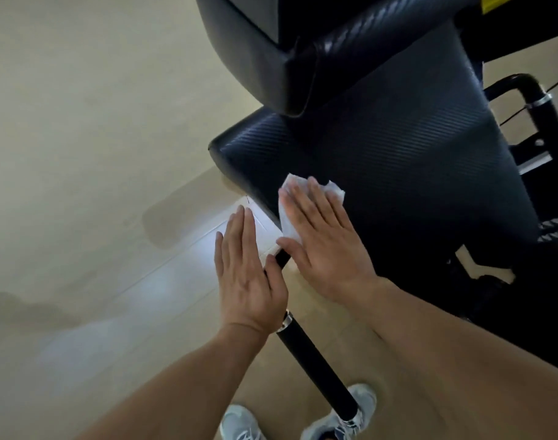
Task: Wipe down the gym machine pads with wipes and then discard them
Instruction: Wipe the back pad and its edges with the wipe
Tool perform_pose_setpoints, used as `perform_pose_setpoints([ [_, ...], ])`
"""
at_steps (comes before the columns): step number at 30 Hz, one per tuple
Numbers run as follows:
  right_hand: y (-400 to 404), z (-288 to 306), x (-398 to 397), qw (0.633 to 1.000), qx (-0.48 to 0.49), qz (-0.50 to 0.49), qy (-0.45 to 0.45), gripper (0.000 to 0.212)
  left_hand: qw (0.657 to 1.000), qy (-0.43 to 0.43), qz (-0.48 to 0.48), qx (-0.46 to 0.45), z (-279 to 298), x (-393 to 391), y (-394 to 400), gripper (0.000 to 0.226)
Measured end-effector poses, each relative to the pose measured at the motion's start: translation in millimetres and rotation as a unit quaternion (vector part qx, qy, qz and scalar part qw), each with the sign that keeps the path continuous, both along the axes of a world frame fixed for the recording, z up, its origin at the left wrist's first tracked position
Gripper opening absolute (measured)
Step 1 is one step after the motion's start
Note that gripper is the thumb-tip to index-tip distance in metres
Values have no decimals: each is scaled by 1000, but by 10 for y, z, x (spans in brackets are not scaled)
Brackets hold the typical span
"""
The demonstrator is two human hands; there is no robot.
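Nearest, the left hand (247, 274) hovers flat with straight fingers over the black bar (315, 360). Just beside it, the right hand (322, 236) presses a white wipe (290, 198) flat on the seat pad (398, 160), at its near edge. Left of both hands lies open floor (96, 154).

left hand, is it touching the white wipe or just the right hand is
Cannot tell. In the head view the left hand lies flat beside the seat pad, its thumb by the wipe's lower corner. Only the right hand plainly presses the wipe.
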State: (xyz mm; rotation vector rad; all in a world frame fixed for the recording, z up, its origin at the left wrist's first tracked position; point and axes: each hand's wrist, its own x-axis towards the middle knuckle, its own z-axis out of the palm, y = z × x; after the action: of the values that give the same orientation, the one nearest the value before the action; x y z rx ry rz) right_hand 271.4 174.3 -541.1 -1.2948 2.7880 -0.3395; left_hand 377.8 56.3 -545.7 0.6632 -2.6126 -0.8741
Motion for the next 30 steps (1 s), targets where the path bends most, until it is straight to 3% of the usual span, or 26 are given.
perform_pose_setpoints([
  [7, 41, -51, 76, 997, -9, -68, -30, 68, 1000, 18, 5, 14, 15, 15, 14, 67],
  [14, -1026, 372, -621, 998, 4, 40, 43, 72, 998, 16, 35, 43, 30, 28, 47, 61],
  [21, -604, 183, -270, 998, -14, 48, 38, 66, 999, 7, 31, -19, 74, 41, 40, 61],
  [25, -77, 19, -107, 998, -48, -27, -40, 64, 989, -5, -56, -134, 143, 6, -12, 59],
  [28, 338, -70, -92, 989, -70, -108, -75, 60, 946, -20, -200, -256, 211, -76, -58, 58],
  [30, 611, -108, -187, 970, -104, -184, -122, 60, 922, -26, -271, -274, 307, -255, -19, 58],
])
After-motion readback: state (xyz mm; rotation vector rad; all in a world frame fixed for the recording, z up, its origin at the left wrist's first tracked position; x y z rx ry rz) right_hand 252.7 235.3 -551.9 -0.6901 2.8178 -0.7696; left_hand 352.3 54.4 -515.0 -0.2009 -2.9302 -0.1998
